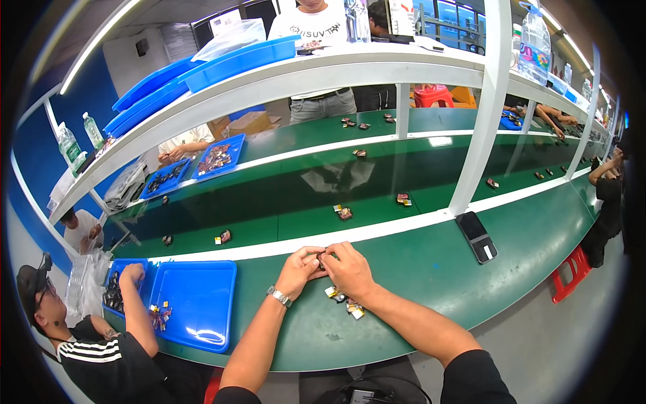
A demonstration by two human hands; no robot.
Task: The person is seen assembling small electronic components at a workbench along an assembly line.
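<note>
My left hand [301,273] and my right hand [349,271] meet above the green worktop, fingers closed in a pinch. Between the fingertips sits a small dark reddish electronic part [321,261], gripped from both sides and mostly covered by the fingers. A watch with a metal band [279,296] circles my left wrist. Beside my right forearm, nearer to me, lie a few similar small parts with yellow and white pieces [354,310] on the worktop [417,276].
Left of me stands a blue tray [195,303] with several small parts in its corner. A co-worker [87,343] reaches into a second blue tray beside it. A dark phone [476,238] lies by the white post [479,135]. More parts [344,213] rest on the green belt beyond.
</note>
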